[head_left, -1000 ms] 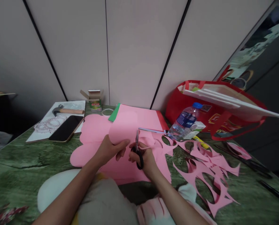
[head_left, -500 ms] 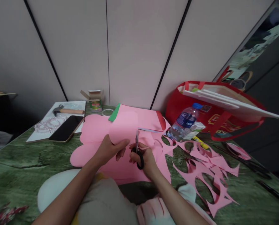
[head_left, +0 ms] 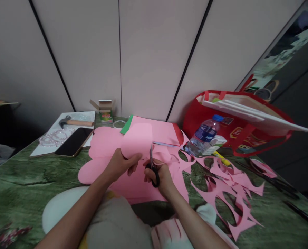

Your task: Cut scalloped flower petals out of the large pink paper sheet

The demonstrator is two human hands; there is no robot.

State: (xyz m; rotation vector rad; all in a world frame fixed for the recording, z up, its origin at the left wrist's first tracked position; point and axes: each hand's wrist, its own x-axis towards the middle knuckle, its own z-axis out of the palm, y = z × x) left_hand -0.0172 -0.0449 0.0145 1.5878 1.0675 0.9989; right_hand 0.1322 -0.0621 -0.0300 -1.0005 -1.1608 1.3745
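Note:
My left hand [head_left: 123,162] pinches the lower edge of a pink paper piece [head_left: 137,138] between thumb and fingers, holding it up off the table. Closed around the black handles of a pair of scissors [head_left: 154,174], my right hand [head_left: 163,178] keeps the blades pointing up and away from me. The blades are at the right edge of the pink piece, and a thin curl of paper lies by the right fingers. Beneath both hands spread larger pink paper sheets [head_left: 148,192], some with scalloped, rounded edges.
Pink paper offcuts [head_left: 243,224] litter the right side, near a water bottle [head_left: 203,135], a glue stick [head_left: 222,158] and a red bag [head_left: 195,110]. At left are a phone [head_left: 74,141], a hammer [head_left: 78,122], a small box [head_left: 106,116] and a tape roll [head_left: 119,123].
The scissors have shifted very slightly, their blades looking closer together now. The left hand keeps its grip on the paper; the view has moved a touch.

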